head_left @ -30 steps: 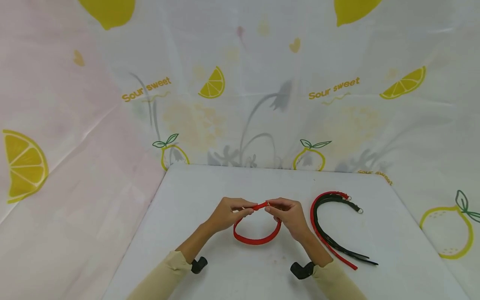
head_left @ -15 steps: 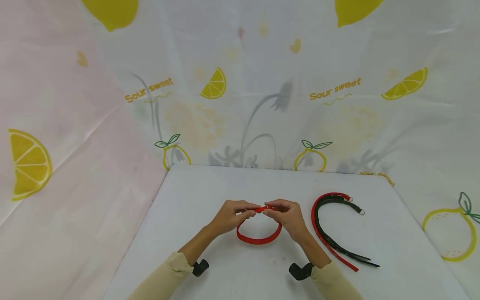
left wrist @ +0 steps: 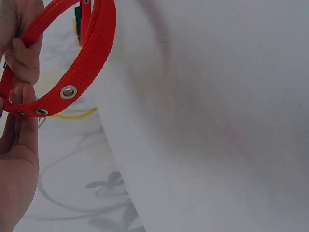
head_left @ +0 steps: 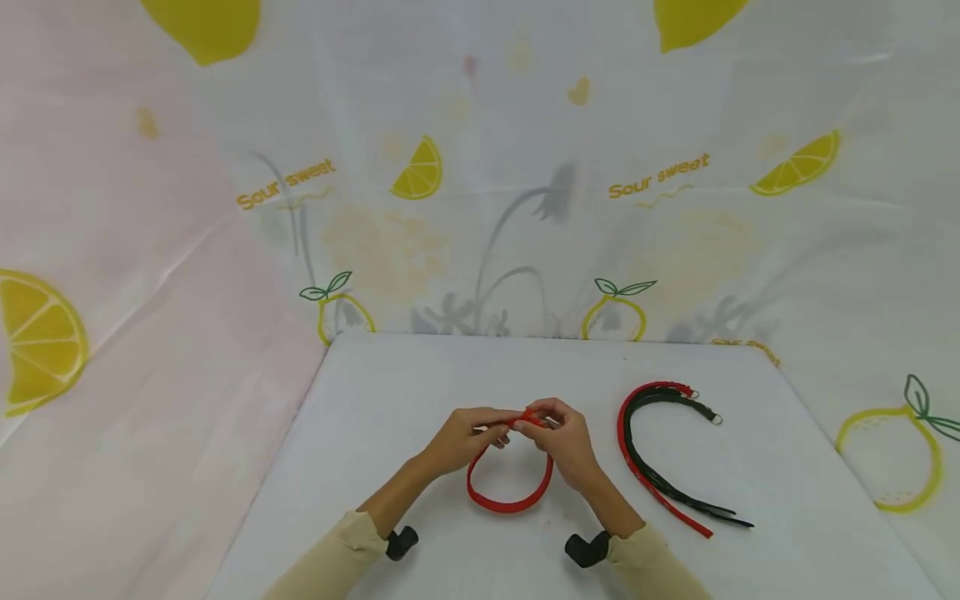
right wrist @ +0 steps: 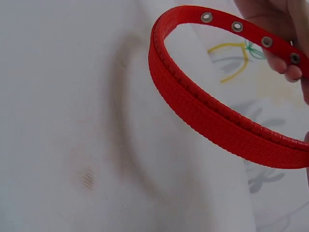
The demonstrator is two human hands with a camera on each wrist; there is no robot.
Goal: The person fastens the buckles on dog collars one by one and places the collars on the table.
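Observation:
A red collar [head_left: 508,507] with metal eyelets hangs in a closed loop between the two hands, over the middle of the table. My left hand [head_left: 461,440] pinches one end between thumb and fingers. From the other side my right hand [head_left: 564,442] pinches the strap where the ends come together, its fingertips close against the left ones. The left wrist view shows the eyelets of the collar [left wrist: 87,63] beside the left fingers [left wrist: 30,121]. In the right wrist view the collar [right wrist: 212,121] curves down from the hands; its buckle area is hidden by fingers.
To the right, another red collar [head_left: 624,442] lies curved on the white table [head_left: 390,375] alongside several black collars [head_left: 651,471], with metal rings at their upper ends. A lemon-print cloth [head_left: 495,250] rises behind the table's far edge. Black devices [head_left: 588,550] sit at both wrists.
The hands have drawn closer together, the right fingers now overlapping the left fingertips and covering the strap ends. The collar's loop hangs slightly lower. The other collars stay put.

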